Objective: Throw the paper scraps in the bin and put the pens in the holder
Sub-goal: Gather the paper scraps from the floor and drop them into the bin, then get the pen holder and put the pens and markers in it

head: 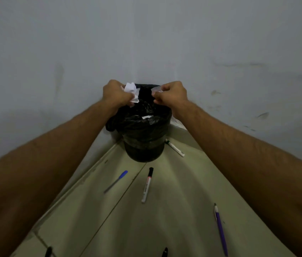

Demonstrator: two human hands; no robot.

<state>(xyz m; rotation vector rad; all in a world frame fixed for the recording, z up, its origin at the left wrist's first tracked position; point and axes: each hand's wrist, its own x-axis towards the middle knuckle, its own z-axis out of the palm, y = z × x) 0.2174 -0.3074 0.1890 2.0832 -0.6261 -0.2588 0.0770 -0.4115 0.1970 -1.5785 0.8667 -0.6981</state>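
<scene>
A black bin (143, 138) lined with a black bag stands in the corner of the floor. My left hand (116, 93) is over its left rim, shut on crumpled white paper scraps (132, 92). My right hand (172, 93) is over the right rim, its fingers closed on a small pale scrap (156, 89). One white scrap (147, 117) lies inside the bag. Pens lie on the floor: a blue pen (117, 180), a black-capped white marker (147, 184), a green-tipped white marker (175, 147) beside the bin, and a purple pen (220, 229).
Grey walls meet behind the bin. The tiled floor (174, 210) spreads toward me. Two dark pen tips (48, 252) (164, 252) show at the bottom edge. No pen holder is in view.
</scene>
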